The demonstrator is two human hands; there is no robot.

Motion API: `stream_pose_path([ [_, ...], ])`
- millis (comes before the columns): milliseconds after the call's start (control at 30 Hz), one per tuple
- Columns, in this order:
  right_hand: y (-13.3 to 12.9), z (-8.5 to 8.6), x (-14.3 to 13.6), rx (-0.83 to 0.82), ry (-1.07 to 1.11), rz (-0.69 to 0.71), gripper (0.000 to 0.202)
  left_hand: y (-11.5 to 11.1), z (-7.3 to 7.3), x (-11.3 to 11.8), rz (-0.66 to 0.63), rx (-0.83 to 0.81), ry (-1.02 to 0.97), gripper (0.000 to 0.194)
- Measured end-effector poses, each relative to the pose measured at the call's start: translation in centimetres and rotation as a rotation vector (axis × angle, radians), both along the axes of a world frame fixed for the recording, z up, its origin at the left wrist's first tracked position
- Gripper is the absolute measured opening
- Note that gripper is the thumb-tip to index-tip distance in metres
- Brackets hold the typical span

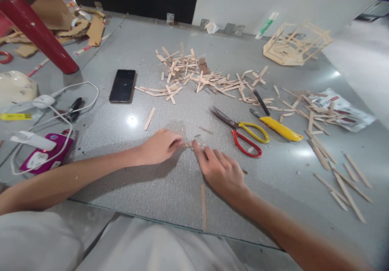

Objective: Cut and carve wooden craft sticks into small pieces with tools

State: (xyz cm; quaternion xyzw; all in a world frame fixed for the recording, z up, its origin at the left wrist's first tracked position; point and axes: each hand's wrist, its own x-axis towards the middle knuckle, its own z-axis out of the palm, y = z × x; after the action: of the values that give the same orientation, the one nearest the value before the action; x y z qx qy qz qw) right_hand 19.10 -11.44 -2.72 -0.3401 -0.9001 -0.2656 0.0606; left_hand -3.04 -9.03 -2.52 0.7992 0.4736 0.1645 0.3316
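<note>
My left hand point(162, 146) is closed, with thumb and forefinger pinching a short wooden craft stick piece point(188, 145) just above the table. At the piece's other end is my right hand point(220, 169), its forefinger and thumb on it and the other fingers curled. Under the right palm the view is hidden; a small dark end point(244, 172) shows beside it. Beyond the fingertips lies a thin wood sliver point(206, 130). One craft stick point(204, 208) rests near the table's front edge, another point(149, 118) beyond my left hand. Scissors point(240, 131) with yellow and red handles lie open right of centre.
A yellow utility knife point(281, 128) and a black pen-like tool point(261, 102) lie by the scissors. Craft stick heaps point(185, 68) spread behind and at right point(343, 178). A phone point(122, 86), white cable point(88, 84), red post point(39, 36) and wooden stick frame point(284, 58) stand around.
</note>
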Motion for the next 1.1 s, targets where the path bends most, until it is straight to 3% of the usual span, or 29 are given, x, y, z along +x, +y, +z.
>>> stream_pose_path([
  [100,0.4,0.5,0.7,0.015,0.190,-0.027,0.041,-0.3,1.3,0.1,0.088,-0.035,-0.054,0.036],
  [267,0.6,1.6,1.6,-0.196,0.857,-0.007,0.043,-1.8,6.1,0.7,0.216,-0.251,-0.359,0.026],
  [367,-0.3,2.0,1.5,-0.207,1.013,0.021,0.050,-3.0,8.5,1.5,0.171,-0.364,-0.528,0.021],
  [433,-0.9,2.1,1.5,-0.170,1.035,0.038,0.058,-3.8,9.3,2.0,0.174,-0.381,-0.587,0.021],
  [633,-1.3,1.7,1.9,-0.079,1.023,0.069,0.071,-4.8,9.3,2.4,0.203,-0.358,-0.654,0.024],
  [900,-1.3,2.2,1.6,-0.093,0.997,0.108,0.074,-5.0,9.2,2.6,0.167,-0.412,-0.647,0.012],
  [1000,-1.5,2.6,1.5,-0.074,0.939,0.071,0.066,-5.2,9.3,2.6,0.158,-0.393,-0.631,0.010],
  [1100,-1.6,2.3,1.8,-0.209,0.993,0.042,0.053,-5.2,9.4,2.6,0.156,-0.361,-0.610,0.010],
])
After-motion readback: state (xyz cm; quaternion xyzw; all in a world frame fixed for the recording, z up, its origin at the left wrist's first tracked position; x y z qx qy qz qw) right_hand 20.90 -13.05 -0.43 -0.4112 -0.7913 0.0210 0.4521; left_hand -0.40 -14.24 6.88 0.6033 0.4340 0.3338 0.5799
